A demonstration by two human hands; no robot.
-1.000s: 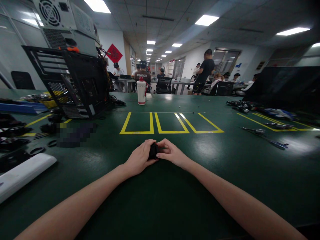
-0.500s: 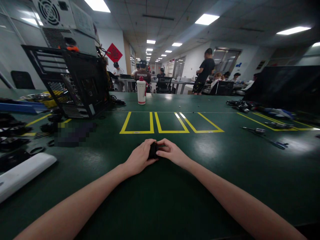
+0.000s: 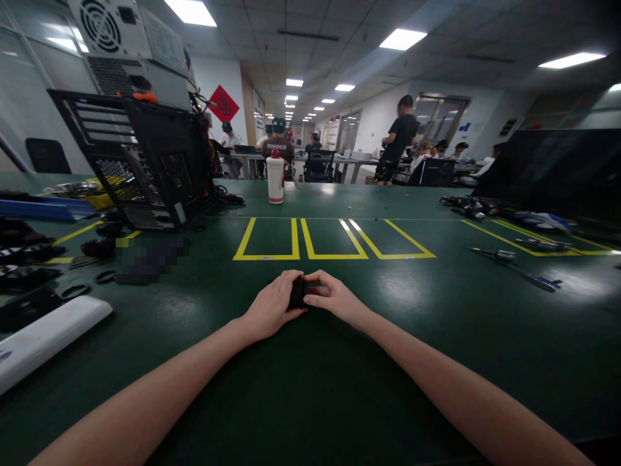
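Between my hands is a small black block-like part (image 3: 297, 293), at the middle of the green table (image 3: 301, 382). My left hand (image 3: 273, 302) wraps around its left side, with the thumb at the near edge. From the right, the thumb and fingertips of my right hand (image 3: 331, 296) press against the part's right face. Much of the part is covered by my fingers, so its exact kind does not show. Both forearms reach in from the bottom corners.
Yellow tape outlines (image 3: 334, 257) lie just beyond my hands. A white cup (image 3: 275, 180) stands farther back. At left are a black computer case (image 3: 165, 162), a white elongated object (image 3: 53, 340) and black parts. Screwdriver-like tools (image 3: 514, 265) lie at right. People sit and stand behind.
Both hands stay on the black part in nearly the same pose. The whole view has shifted very slightly.
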